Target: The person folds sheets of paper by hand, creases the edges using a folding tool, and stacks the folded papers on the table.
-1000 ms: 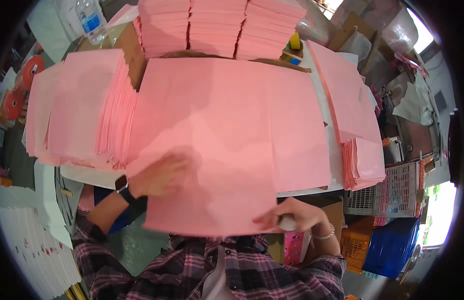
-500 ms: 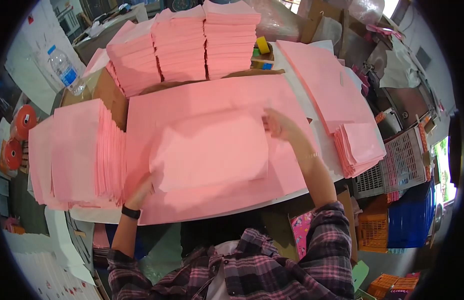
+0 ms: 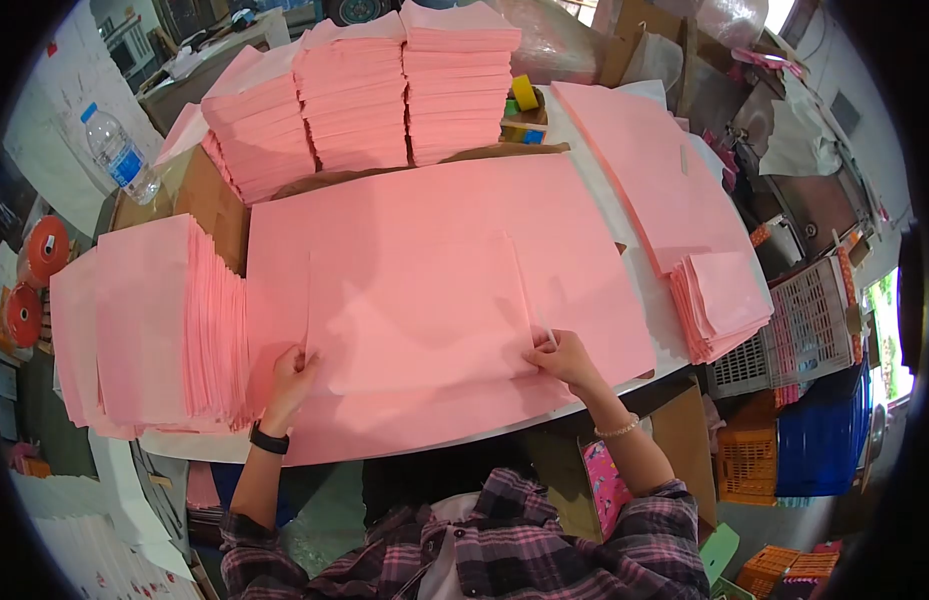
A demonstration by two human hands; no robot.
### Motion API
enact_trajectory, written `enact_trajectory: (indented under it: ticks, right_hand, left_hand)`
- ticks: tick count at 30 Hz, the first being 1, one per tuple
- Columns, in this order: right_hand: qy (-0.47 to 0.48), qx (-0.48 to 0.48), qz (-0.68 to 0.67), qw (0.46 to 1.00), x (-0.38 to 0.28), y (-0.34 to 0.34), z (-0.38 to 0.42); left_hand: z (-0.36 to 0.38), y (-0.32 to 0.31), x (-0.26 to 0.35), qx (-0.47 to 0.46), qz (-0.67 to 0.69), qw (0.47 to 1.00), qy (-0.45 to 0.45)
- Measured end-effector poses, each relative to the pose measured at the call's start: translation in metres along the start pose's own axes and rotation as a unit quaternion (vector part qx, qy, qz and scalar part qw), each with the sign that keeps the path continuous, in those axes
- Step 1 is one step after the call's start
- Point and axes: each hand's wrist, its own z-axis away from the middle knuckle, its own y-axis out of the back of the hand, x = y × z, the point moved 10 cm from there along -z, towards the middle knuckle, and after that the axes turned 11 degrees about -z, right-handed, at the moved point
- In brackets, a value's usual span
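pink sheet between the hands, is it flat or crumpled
Flat: the pink sheet lies smooth between the left hand and right hand, with no crumples showing. Whether it is doubled over, I cannot tell.

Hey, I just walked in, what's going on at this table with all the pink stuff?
Someone in a plaid shirt is working with both hands on a smaller pink sheet lying over a larger pink sheet. The left hand is at its left edge; the right hand, with a small pale object in it, is near its lower right corner. Pink stacks stand behind.
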Motion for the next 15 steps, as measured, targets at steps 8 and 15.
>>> enact_trajectory:
  ticks: [8, 15]
  right_hand:
    - [-0.006, 0.010, 0.004, 1.000, -0.010, -0.002, -0.002]
    - [-0.039, 0.018, 0.024, 0.999, -0.013, -0.002, -0.004]
  left_hand:
    - [-0.001, 0.001, -0.004, 0.000, 0.008, 1.000, 0.030]
    - [-0.005, 0.001, -0.009, 0.003, 0.012, 1.000, 0.018]
